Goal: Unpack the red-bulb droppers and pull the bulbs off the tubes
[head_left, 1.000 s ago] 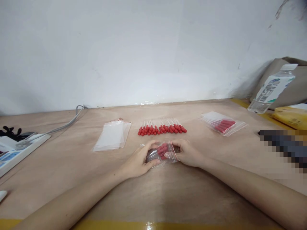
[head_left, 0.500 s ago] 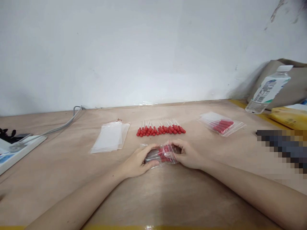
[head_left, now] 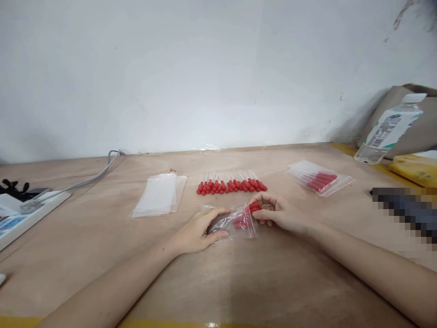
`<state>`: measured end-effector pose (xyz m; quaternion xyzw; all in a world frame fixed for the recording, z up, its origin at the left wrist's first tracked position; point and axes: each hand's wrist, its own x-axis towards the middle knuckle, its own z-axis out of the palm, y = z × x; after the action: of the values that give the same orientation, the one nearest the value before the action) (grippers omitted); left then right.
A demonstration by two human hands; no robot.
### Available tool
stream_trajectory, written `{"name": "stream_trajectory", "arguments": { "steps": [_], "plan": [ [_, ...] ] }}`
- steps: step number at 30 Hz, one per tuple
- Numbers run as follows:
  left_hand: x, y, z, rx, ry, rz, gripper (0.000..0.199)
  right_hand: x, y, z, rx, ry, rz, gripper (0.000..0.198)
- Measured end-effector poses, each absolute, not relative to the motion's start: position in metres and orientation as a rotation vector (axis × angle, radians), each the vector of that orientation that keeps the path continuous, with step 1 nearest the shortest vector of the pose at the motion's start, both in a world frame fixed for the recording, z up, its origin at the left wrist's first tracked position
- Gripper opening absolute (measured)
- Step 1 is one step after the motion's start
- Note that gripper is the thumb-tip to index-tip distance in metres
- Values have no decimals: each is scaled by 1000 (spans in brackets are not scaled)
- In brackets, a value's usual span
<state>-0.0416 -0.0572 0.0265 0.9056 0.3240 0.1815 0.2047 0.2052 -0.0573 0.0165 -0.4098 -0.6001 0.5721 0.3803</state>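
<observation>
A clear zip-lock bag (head_left: 228, 222) lies on the table in front of me, with red-bulbed droppers (head_left: 243, 221) inside. My left hand (head_left: 198, 231) grips the bag's closed end between thumb and fingers. At the open mouth, my right hand (head_left: 275, 212) pinches the red bulb of a dropper (head_left: 254, 207) that sticks out past the red zip line. How many droppers its fingers touch is hidden. Just beyond the hands lies a row of droppers (head_left: 232, 186), red bulbs toward me and thin clear tubes toward the wall.
Flat zip-lock bags (head_left: 157, 196) are stacked at left. At right lies a filled bag of droppers (head_left: 321, 180). A power strip (head_left: 30, 218) with a grey cable sits far left. Far right are a plastic bottle (head_left: 389, 130), a yellow packet (head_left: 414, 168) and a blurred-out dark object (head_left: 406, 214).
My right hand has shifted right and slightly up, and red bulbs now protrude from the bag's mouth. My left hand keeps its hold on the bag. The view has shifted slightly.
</observation>
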Motion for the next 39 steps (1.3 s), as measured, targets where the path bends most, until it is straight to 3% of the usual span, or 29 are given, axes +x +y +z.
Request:
{"name": "stream_trajectory", "arguments": {
  "steps": [11, 18, 25, 28, 34, 39],
  "plan": [
    [-44, -47, 21, 2637, 727, 450, 48, 270, -35, 59, -1152, -1677, 1344, 35],
    [-48, -44, 20, 2673, 708, 398, 52, 282, -37, 95, -1165, -1543, 904, 33],
    [-46, -45, 20, 2663, 721, 436, 52, 202, 0, 57, -898, -1779, 245, 14],
    [-47, -45, 18, 2653, 708, 443, 52, 179, 16, 38, -850, -1916, -3, 15],
    [-47, -44, 16, 2636, 675, 476, 51, 160, 27, 21, -962, -2074, -147, 22],
    [-46, -45, 19, 2640, 680, 458, 51, 152, 26, 18, -1018, -2129, -152, 14]
  ]
}}
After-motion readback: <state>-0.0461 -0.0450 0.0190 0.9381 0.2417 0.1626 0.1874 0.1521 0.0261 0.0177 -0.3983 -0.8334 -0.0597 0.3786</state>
